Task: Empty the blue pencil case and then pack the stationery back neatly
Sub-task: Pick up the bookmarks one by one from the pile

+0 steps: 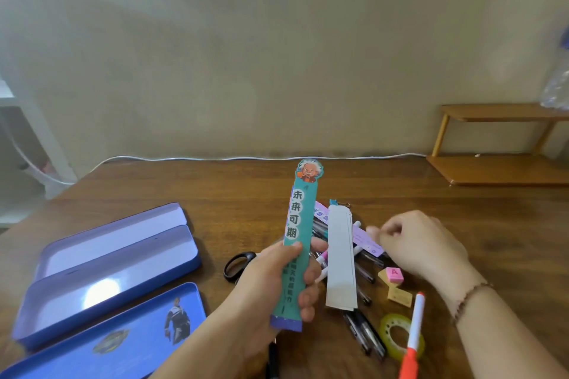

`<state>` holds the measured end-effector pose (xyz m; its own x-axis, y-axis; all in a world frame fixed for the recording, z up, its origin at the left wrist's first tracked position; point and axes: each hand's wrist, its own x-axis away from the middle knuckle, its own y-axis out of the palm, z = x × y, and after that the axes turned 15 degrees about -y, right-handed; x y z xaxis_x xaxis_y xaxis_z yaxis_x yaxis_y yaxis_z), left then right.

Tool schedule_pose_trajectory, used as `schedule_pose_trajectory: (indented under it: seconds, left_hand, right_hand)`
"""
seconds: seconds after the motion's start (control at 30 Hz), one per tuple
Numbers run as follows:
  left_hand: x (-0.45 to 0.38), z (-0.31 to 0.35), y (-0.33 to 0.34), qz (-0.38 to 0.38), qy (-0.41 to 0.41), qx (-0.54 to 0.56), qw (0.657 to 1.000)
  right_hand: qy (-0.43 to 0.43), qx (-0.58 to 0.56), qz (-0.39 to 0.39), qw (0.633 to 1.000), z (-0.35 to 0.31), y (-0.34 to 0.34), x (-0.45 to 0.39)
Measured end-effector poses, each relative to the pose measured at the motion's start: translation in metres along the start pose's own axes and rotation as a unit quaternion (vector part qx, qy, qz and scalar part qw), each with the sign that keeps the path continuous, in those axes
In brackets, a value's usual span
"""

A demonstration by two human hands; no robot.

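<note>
The blue pencil case (pixel 101 258) lies open and empty at the left, its printed lid (pixel 123 341) beside it at the bottom left. My left hand (pixel 277 283) holds a teal bookmark (pixel 300 218) upright over the table. My right hand (pixel 421 243) pinches a lilac paper strip (pixel 368 241) that lies on the pile. A stack of white bookmarks (pixel 340 258) rests face down on several pens (pixel 366 332). Black scissors (pixel 238 264), a pink eraser (pixel 391 274), a yellow eraser (pixel 399 297), a tape roll (pixel 397 337) and a red marker (pixel 414 329) lie around.
A wooden shelf riser (pixel 498 144) stands at the back right with a plastic bottle (pixel 558 83) on it. A white cable (pixel 215 158) runs along the table's far edge by the wall. The brown table (pixel 234 194) shows bare wood behind the pile.
</note>
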<state>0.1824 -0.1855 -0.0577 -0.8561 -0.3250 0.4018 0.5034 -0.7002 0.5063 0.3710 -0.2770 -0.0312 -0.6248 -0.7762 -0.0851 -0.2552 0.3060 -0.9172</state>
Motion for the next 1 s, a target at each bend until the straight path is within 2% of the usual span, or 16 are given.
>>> schedule_pose_trajectory:
  seconds: [0.07, 0.1, 0.23, 0.33, 0.5, 0.57, 0.63, 0.7, 0.77, 0.83, 1.0]
  left_hand:
    - [-0.001, 0.001, 0.0, -0.007, 0.01, 0.023, 1.0]
    - [-0.001, 0.001, -0.001, -0.008, 0.012, 0.031, 0.999]
    - [-0.001, 0.004, -0.002, 0.003, 0.018, 0.04, 0.999]
    - [-0.001, 0.004, -0.002, 0.027, 0.02, 0.037, 0.999]
    - [-0.001, 0.005, -0.002, 0.063, 0.018, 0.043, 0.997]
    - [-0.001, 0.006, 0.0, 0.062, 0.028, 0.055, 0.996]
    - [0.0, 0.007, 0.001, 0.061, 0.036, 0.068, 0.995]
    - [-0.001, 0.008, 0.002, 0.067, 0.042, 0.074, 0.994]
    - [-0.002, 0.007, 0.002, 0.062, 0.046, 0.098, 0.992]
    - [-0.001, 0.007, 0.002, 0.046, 0.038, 0.13, 0.99]
    - [0.0, 0.01, -0.004, 0.043, 0.05, 0.146, 0.987]
  right_hand:
    - [0.015, -0.024, -0.064, 0.998, 0.002, 0.005, -0.003]
    - [0.016, -0.03, -0.071, 0.997, 0.001, 0.007, -0.004]
    - [0.004, -0.054, -0.04, 0.998, 0.005, 0.008, -0.009]
    - [-0.008, -0.095, 0.063, 0.993, 0.009, 0.003, -0.009]
    - [-0.015, -0.043, 0.269, 0.962, 0.007, -0.007, 0.0]
    - [-0.021, -0.09, 0.339, 0.936, 0.009, -0.006, 0.0]
    - [-0.04, -0.203, 0.367, 0.907, 0.004, -0.003, -0.001]
    - [-0.055, -0.383, 0.316, 0.866, -0.013, 0.003, 0.003]
    - [-0.076, -0.497, 0.215, 0.837, -0.034, 0.014, 0.015]
    - [-0.11, -0.489, 0.14, 0.854, -0.052, 0.026, 0.028]
    - [-0.172, -0.402, 0.032, 0.899, -0.07, 0.039, 0.047]
